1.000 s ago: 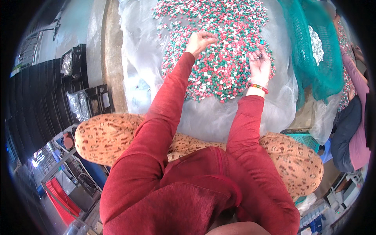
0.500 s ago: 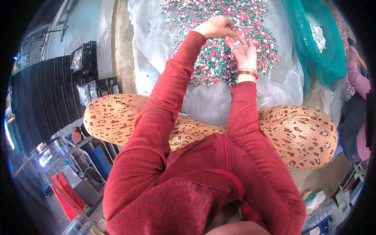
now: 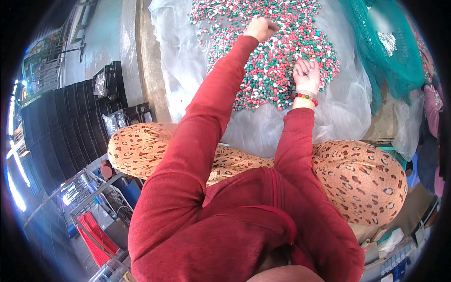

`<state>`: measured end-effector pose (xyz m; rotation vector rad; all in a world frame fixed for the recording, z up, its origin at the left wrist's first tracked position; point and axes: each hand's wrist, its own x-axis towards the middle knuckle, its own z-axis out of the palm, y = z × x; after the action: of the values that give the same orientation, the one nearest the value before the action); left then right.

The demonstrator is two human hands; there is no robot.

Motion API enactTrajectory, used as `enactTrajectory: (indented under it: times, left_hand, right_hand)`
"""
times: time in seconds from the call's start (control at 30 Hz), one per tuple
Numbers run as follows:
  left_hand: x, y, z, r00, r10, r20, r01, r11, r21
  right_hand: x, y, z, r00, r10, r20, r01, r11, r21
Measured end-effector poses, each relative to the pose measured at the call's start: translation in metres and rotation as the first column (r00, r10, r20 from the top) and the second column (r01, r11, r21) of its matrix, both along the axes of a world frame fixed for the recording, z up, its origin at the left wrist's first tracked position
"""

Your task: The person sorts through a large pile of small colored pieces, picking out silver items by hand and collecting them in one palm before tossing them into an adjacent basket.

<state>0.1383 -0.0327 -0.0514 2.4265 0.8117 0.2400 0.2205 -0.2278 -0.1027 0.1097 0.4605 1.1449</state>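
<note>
Many small rounded pieces (image 3: 268, 84) in pinkish red, green and white lie spread in a loose layer on a sheer whitish sheet (image 3: 249, 129). Over their far part, my left hand (image 3: 261, 29) is closed, knuckles up, with the fingertips turned down and hidden. My right hand (image 3: 306, 75), wearing a beaded bracelet (image 3: 305, 97), is palm up near the right side of the layer. Its fingers are curled in over the palm, and whatever they hold is too small or hidden to name. The two hands are apart.
A green net (image 3: 394, 61) holding something silvery lies at the right, near another person's sleeve (image 3: 432, 101). Black crates (image 3: 61, 127) stand at the left, with small clear bags (image 3: 114, 121) beside them. My knees in spotted trousers (image 3: 359, 181) border the near side of the sheet.
My hands were close together, the left above the open right palm with small white pieces on it. Now they have moved apart, and the right fingers have curled in.
</note>
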Motion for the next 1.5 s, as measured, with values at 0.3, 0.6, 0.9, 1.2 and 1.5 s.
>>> enactTrajectory:
  times: [0.3, 0.6, 0.9, 1.2, 1.5]
  left_hand:
    - [-0.044, -0.02, -0.054, 0.911, 0.104, -0.398, -0.011, 0.973, 0.229]
    - [-0.038, 0.016, 0.048, 0.998, 0.04, -0.048, -0.052, 0.956, -0.29]
    - [0.003, -0.09, 0.113, 0.964, -0.196, 0.181, 0.177, 0.978, 0.114]
    - [-0.09, -0.005, 0.099, 0.957, 0.239, 0.167, -0.244, 0.97, 0.012]
    - [-0.106, 0.064, -0.025, 0.984, 0.177, -0.014, -0.17, 0.921, -0.35]
  right_hand:
    - [-0.005, 0.012, 0.034, 0.99, -0.142, -0.002, 0.139, 0.97, -0.201]
    - [0.01, 0.012, 0.019, 0.998, -0.04, 0.047, 0.053, 0.948, -0.313]
    - [0.009, 0.033, 0.059, 0.97, -0.108, 0.219, 0.171, 0.942, -0.29]
    - [0.229, 0.022, 0.13, 0.433, 0.203, 0.878, 0.714, 0.518, -0.472]
    - [0.127, 0.102, 0.051, 0.067, 0.566, 0.822, 0.383, 0.746, -0.545]
